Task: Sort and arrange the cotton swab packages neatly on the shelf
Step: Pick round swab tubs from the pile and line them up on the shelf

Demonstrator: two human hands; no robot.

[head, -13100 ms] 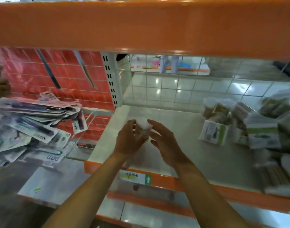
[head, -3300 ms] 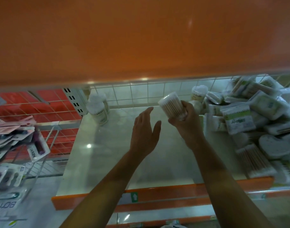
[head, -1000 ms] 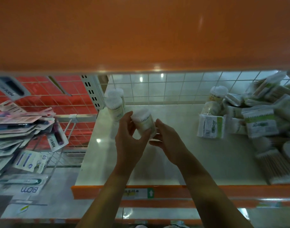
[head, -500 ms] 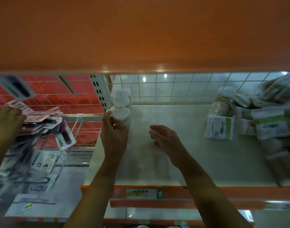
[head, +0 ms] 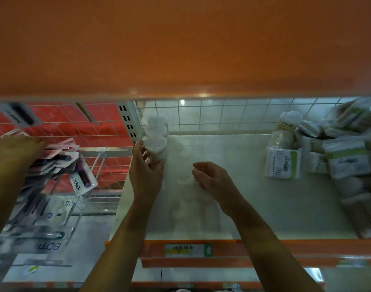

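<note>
Overhead hangs a broad orange board [head: 180,49]. To the left, a red wire grid [head: 60,131] carries a jumble of blister packs, 1 marked "Hane" [head: 82,181], another "BDM" [head: 48,246] lower down. A white perforated upright [head: 127,123] stands beside it. A white mesh panel [head: 222,114] runs along the back. A price label [head: 179,250] sits on the orange front rail [head: 264,249].

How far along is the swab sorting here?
Done: two white heart-lidded swab jars stand in line at the back-left corner of the pale shelf. In hand: the left hand grips a third jar at the row's front; the right hand hovers empty. Left: the jumbled pile of green-labelled swab packs on the right.
</note>
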